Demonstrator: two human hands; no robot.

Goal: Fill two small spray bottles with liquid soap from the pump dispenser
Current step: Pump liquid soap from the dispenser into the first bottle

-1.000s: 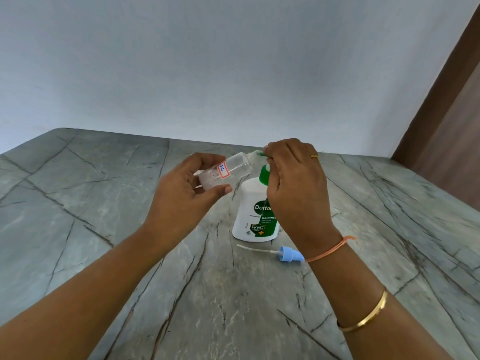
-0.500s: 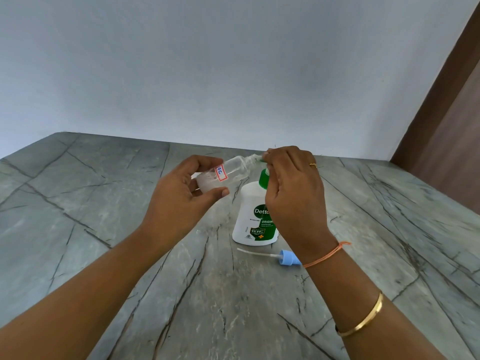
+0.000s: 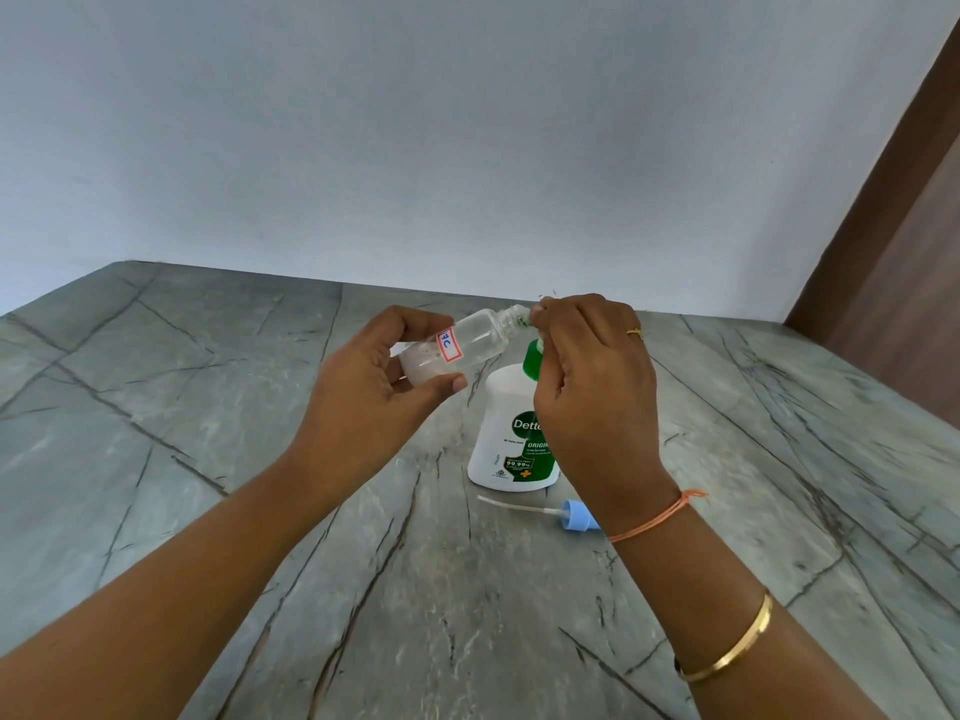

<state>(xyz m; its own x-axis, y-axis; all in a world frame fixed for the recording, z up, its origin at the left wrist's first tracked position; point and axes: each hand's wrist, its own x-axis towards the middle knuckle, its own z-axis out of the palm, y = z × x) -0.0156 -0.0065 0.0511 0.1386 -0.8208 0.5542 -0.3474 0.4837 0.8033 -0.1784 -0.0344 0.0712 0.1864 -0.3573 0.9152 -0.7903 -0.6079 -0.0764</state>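
Spray bottle (image 3: 470,345), clear and labelled, is held tilted above the middle of the desk (image 3: 156,407), its open neck set against the nozzle of the pump dispenser (image 3: 511,433), which stands upright on the desk near the far edge. The grip of the left hand (image 3: 374,407) is closed round the bottle's base, thumb below and fingers above. The grip of the right hand (image 3: 592,387) is pressed together over the green pump head, which is mostly hidden beneath it. For a clean fill, the neck is best kept directly under the nozzle and the pump pressed slowly, since thick soap is likely to smear over so narrow an opening. Some pale soap appears to be collected at the bottle's base.

Count: one spray bottle in view, the second not seen; one dispenser; one blue spray cap (image 3: 576,514) with its dip tube, laid on the desk just in front of the dispenser.
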